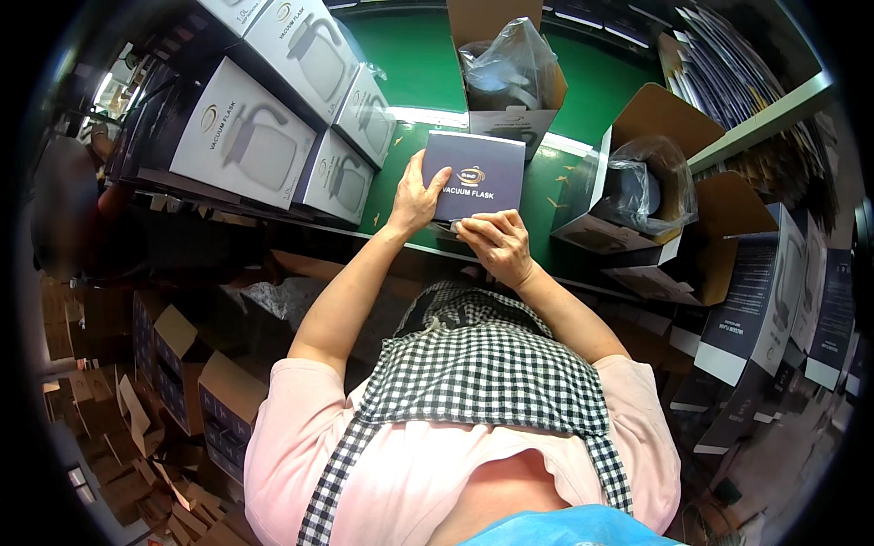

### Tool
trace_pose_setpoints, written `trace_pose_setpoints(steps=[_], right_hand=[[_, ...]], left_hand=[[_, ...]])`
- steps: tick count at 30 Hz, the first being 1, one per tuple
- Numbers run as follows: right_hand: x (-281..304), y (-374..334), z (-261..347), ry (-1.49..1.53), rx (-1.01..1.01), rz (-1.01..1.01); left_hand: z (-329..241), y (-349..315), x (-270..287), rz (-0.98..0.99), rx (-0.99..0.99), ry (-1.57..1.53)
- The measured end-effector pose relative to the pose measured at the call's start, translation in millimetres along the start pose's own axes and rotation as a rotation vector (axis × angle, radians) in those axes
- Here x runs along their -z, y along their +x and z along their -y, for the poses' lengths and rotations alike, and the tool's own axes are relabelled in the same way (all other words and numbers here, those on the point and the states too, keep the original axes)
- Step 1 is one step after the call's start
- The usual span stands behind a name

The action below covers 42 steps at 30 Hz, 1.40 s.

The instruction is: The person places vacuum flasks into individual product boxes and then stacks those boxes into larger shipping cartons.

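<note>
The left hand is clasping the navy carton, seemingly steadying it, while the right hand is bunching fingers along its near edge, hold unclear.

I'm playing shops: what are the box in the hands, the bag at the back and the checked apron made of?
Box: probably cardboard, smooth and printed, with crisp, straight edges.
Bag: likely thin plastic, shiny, see-through and crinkled.
Apron: seemingly cloth, matt, with soft folds.
</note>
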State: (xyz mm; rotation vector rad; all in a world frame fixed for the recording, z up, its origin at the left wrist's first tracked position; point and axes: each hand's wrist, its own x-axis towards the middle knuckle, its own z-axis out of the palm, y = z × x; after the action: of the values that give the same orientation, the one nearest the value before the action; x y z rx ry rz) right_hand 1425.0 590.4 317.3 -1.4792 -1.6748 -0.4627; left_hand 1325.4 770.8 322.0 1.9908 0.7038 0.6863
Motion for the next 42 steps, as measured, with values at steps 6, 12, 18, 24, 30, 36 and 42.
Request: trace_pose_setpoints(steps=[6, 12, 18, 24, 30, 36, 42], right_hand=[[-1, 6, 7, -0.099, -0.051, 0.006], [-4, -7, 1, -0.065, 0.06, -0.017], [2, -9, -5, -0.111, 0.1, 0.049], [-9, -9, 2, -0.067, 0.199, 0.085], [-16, -4, -2, -0.091, 0.172, -0.043], [-27, -9, 4, -0.044, 0.065, -0.048], [-19, 9, -2, -0.171, 0.073, 0.022]], left_hand=[[2, 0, 2, -0.009, 0.019, -0.033], [-2, -1, 0, -0.015, 0.056, -0.088], [-4, 5, -7, -0.015, 0.047, -0.092], [10, -15, 11, -0.154, 0.112, -0.029], [15, 6, -17, -0.024, 0.072, 0.021], [38, -2, -25, -0.077, 0.131, -0.041], [27, 10, -28, -0.061, 0.166, -0.099]])
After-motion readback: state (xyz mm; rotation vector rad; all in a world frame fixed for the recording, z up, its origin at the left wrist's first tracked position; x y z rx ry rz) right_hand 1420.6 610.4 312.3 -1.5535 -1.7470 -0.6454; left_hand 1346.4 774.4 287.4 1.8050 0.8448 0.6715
